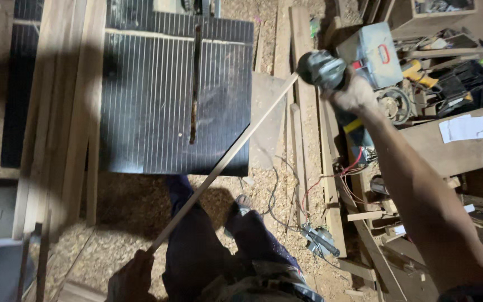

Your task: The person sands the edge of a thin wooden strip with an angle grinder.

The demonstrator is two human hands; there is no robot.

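My left hand [132,274] grips the wooden strip [225,162], pointing to 1 o'clock; right hand [353,92] clenches the grinder [321,69]; left fingers are dark.

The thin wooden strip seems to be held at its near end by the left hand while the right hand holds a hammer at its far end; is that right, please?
Not quite: the head view shows the right hand holding a grey power tool, not a hammer, at the far end of the thin wooden strip. The left hand does hold the near end.

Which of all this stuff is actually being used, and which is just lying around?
In use:
left hand holding the long wooden strip
right hand holding the grey power tool

Lying about:
table saw
grey toolbox
planks
sawdust
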